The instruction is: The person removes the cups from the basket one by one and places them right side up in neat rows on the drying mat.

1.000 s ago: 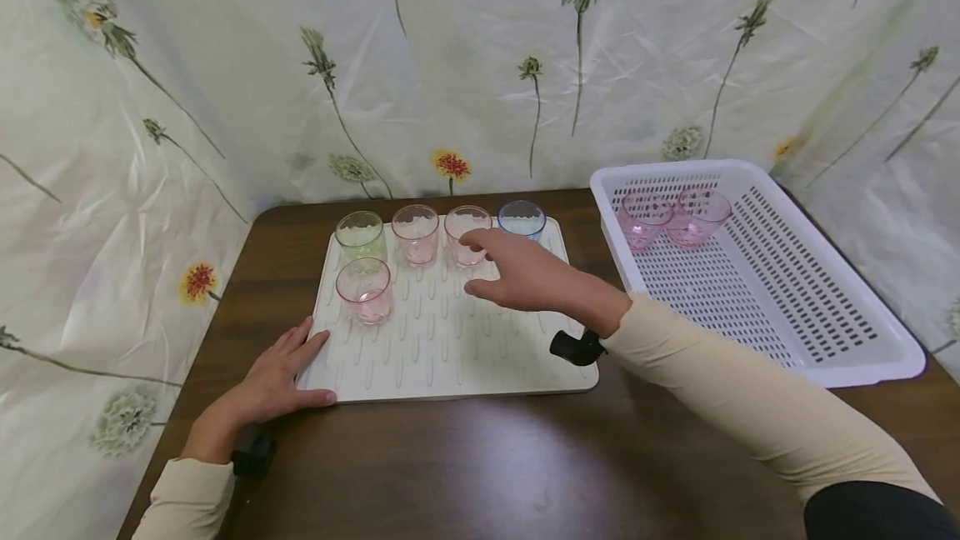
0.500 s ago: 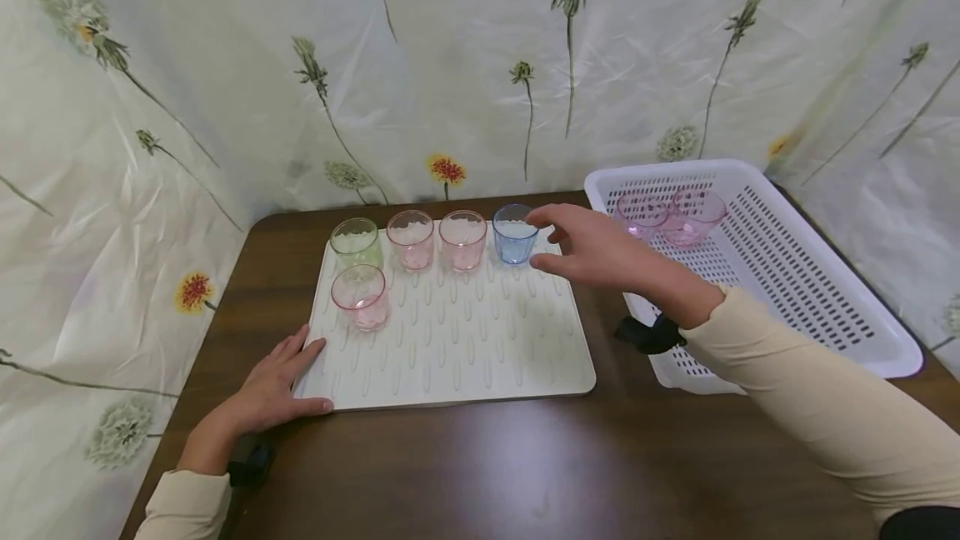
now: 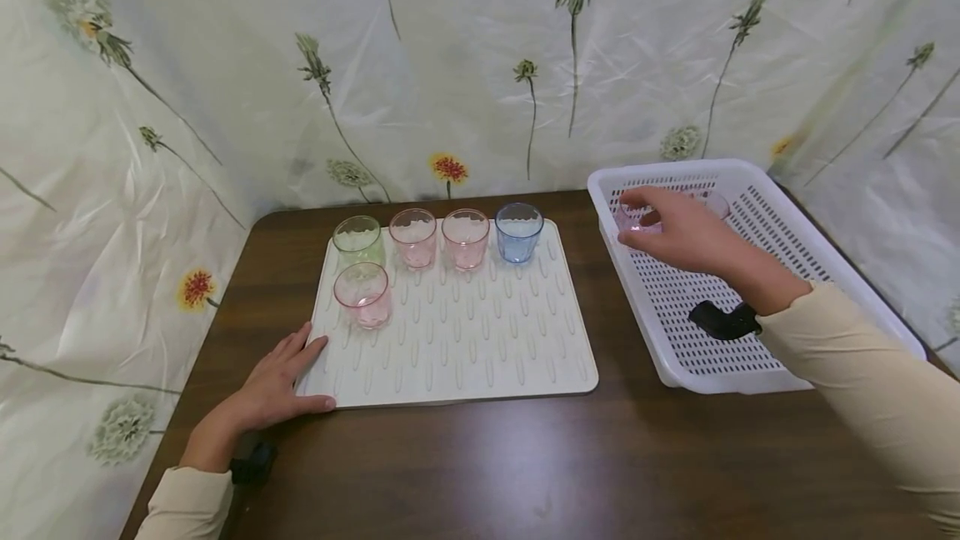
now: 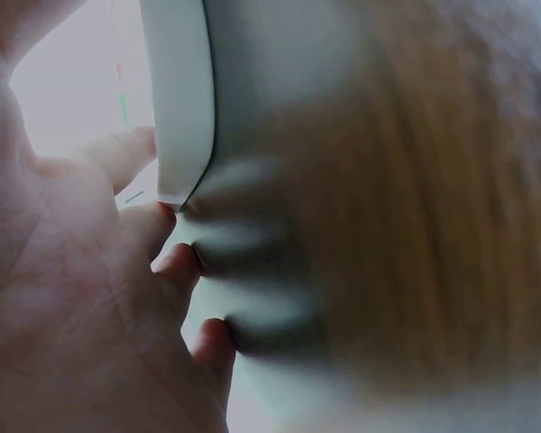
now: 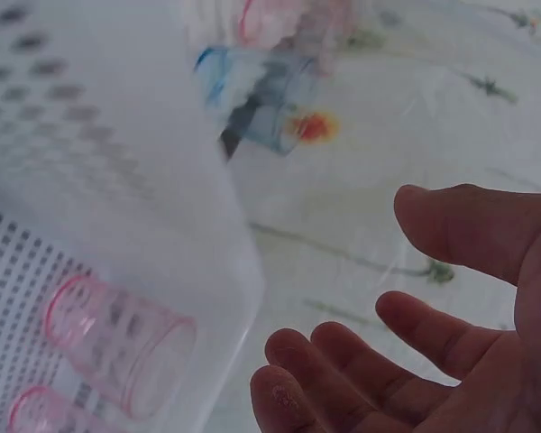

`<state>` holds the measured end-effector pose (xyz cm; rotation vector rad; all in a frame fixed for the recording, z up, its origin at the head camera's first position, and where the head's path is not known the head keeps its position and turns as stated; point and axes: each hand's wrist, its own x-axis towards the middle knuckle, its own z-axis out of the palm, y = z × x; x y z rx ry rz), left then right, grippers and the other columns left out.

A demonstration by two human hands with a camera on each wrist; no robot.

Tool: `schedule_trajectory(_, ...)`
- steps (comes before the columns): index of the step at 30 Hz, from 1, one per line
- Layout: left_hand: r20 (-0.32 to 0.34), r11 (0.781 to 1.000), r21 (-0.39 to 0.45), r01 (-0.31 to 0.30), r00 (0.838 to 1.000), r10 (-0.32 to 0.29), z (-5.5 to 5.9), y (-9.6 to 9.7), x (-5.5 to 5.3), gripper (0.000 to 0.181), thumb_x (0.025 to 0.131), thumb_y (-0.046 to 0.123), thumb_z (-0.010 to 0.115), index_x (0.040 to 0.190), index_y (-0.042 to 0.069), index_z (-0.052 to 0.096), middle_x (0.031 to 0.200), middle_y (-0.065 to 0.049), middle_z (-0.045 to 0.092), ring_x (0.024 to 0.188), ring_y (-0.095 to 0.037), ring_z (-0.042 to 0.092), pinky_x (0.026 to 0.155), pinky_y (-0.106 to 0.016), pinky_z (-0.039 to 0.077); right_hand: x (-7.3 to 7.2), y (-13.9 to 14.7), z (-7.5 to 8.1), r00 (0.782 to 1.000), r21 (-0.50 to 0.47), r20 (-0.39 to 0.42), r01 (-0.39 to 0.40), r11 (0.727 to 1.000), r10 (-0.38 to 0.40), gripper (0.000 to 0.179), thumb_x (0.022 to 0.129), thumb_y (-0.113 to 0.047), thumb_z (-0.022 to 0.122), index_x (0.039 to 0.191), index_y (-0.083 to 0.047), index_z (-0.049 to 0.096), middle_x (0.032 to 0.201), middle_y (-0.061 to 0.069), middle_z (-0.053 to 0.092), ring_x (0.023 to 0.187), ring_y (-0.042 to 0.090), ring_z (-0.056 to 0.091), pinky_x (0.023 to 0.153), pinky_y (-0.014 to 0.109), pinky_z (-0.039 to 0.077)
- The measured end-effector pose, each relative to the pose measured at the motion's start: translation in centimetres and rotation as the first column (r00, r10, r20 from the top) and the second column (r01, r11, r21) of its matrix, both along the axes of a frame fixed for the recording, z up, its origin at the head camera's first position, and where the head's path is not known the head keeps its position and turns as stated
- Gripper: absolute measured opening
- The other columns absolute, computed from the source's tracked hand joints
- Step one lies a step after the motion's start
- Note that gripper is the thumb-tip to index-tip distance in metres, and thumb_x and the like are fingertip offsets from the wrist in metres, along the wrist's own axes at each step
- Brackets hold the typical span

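Observation:
My left hand (image 3: 272, 386) rests with spread fingers on the left edge of a white ridged drying mat (image 3: 480, 348). Above the white basket hangs my right hand (image 3: 693, 238), thumb and fingers apart, holding nothing. Close to it in the basket is a pink glass (image 5: 117, 343), with a second pink glass (image 5: 50, 415) beside it; the hand partly hides them in the head view. On the mat, a green glass (image 3: 360, 247), two pink glasses (image 3: 414, 250) and a blue glass (image 3: 517, 244) form the back row. Another pink glass (image 3: 366, 307) stands in front of the green one.
The perforated white basket (image 3: 652, 332) stands right of the mat, its raised rim facing it. A dark wooden table (image 3: 465, 473) lies beneath everything. Behind hangs a flower-printed curtain (image 3: 465, 90).
My right hand has moved right from over the mat, past the blue glass, to above the basket. The left hand has stayed at the mat's edge.

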<state>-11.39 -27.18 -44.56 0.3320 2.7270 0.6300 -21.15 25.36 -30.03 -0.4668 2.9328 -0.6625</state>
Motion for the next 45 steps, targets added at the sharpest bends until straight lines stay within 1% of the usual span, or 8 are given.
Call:
schedule_trajectory(6, 0.001, 1.0, -0.001, -0.006, 1.0, 0.006, -0.1, -0.1, 0.0, 0.1, 0.079, 0.053, 0.075, 0.154, 0.004, 0.031, 0.164, -0.028, 0.009, 0.147, -0.054, 0.012, 0.114, -0.073, 0.016, -1.4, 3.1, -0.5, 0.995, 0.057, 0.036, 0.093, 0.994, -0.095, 0.063, 0.096, -0.025, 0.061, 0.147, 0.003, 0.037, 0.146, 0.031, 0.044, 0.126, 0.05, 0.05, 0.097, 0.064, 0.046)
schedule_trajectory(13, -0.006, 1.0, -0.005, -0.001, 1.0, 0.001, -0.1, -0.2, 0.0, 0.1, 0.079, 0.053, 0.076, 0.154, 0.003, 0.032, 0.164, -0.029, 0.01, 0.147, -0.055, 0.012, 0.113, -0.073, 0.016, -3.3, 6.7, -1.8, 0.984, 0.025, 0.064, 0.165, 0.986, -0.166, 0.063, 0.098, -0.02, 0.058, 0.147, 0.008, 0.032, 0.148, 0.035, 0.037, 0.129, 0.055, 0.044, 0.099, 0.067, 0.044)
schedule_trajectory(17, -0.005, 1.0, -0.001, -0.005, 1.0, 0.005, -0.1, -0.1, 0.0, 0.1, 0.079, 0.053, 0.076, 0.154, 0.003, 0.032, 0.164, -0.029, 0.01, 0.147, -0.054, 0.012, 0.114, -0.073, 0.016, -4.0, 8.1, -2.6, 0.981, 0.045, 0.038, 0.191, 0.981, -0.193, 0.062, 0.097, -0.018, 0.058, 0.145, 0.01, 0.032, 0.147, 0.038, 0.035, 0.129, 0.057, 0.04, 0.101, 0.068, 0.04)
schedule_trajectory(24, 0.0, 1.0, 0.003, -0.006, 1.0, 0.006, 0.0, -0.1, 0.0, 0.1, 0.079, 0.052, 0.076, 0.154, 0.003, 0.032, 0.164, -0.029, 0.01, 0.147, -0.054, 0.012, 0.114, -0.073, 0.016, -5.0, 9.6, -4.3, 0.958, 0.051, 0.006, 0.287, 0.957, -0.288, 0.065, 0.094, -0.017, 0.06, 0.144, 0.014, 0.031, 0.145, 0.042, 0.033, 0.129, 0.059, 0.035, 0.103, 0.072, 0.035)
schedule_trajectory(28, 0.0, 1.0, 0.001, -0.003, 1.0, 0.003, -0.2, -0.1, 0.0, 0.1, 0.078, 0.052, 0.076, 0.154, 0.002, 0.032, 0.164, -0.029, 0.01, 0.147, -0.055, 0.012, 0.114, -0.072, 0.016, -5.6, 10.3, -5.1, 0.949, 0.037, 0.009, 0.315, 0.948, -0.315, 0.071, 0.092, -0.017, 0.061, 0.144, 0.017, 0.026, 0.142, 0.044, 0.033, 0.128, 0.059, 0.034, 0.105, 0.072, 0.032)
schedule_trajectory(33, -0.006, 1.0, -0.002, -0.002, 1.0, 0.002, -0.2, 0.0, 0.0, 0.1, 0.078, 0.052, 0.077, 0.154, 0.002, 0.032, 0.164, -0.029, 0.01, 0.147, -0.055, 0.013, 0.114, -0.073, 0.016, -6.1, 10.8, -5.8, 0.935, 0.002, 0.059, 0.349, 0.937, -0.349, 0.08, 0.092, -0.018, 0.062, 0.148, 0.018, 0.017, 0.143, 0.045, 0.031, 0.129, 0.06, 0.034, 0.105, 0.073, 0.031)
schedule_trajectory(42, 0.004, 1.0, 0.002, -0.006, 1.0, 0.006, -0.2, 0.0, 0.1, 0.1, 0.078, 0.052, 0.076, 0.154, 0.003, 0.032, 0.164, -0.028, 0.01, 0.147, -0.054, 0.012, 0.114, -0.073, 0.016, -6.3, 11.6, -6.5, 0.916, -0.018, 0.102, 0.392, 0.92, -0.389, 0.088, 0.092, -0.021, 0.062, 0.15, 0.018, 0.008, 0.145, 0.047, 0.027, 0.129, 0.062, 0.033, 0.105, 0.074, 0.031)
schedule_trajectory(45, 0.0, 1.0, 0.001, -0.006, 1.0, 0.006, -0.1, -0.1, 0.1, 0.1, 0.079, 0.052, 0.076, 0.154, 0.003, 0.032, 0.164, -0.029, 0.01, 0.147, -0.054, 0.012, 0.114, -0.073, 0.016, -6.6, 11.9, -7.0, 0.903, -0.064, 0.158, 0.413, 0.908, -0.399, 0.092, 0.094, -0.024, 0.062, 0.151, 0.015, 0.002, 0.149, 0.046, 0.024, 0.132, 0.062, 0.031, 0.106, 0.075, 0.029)
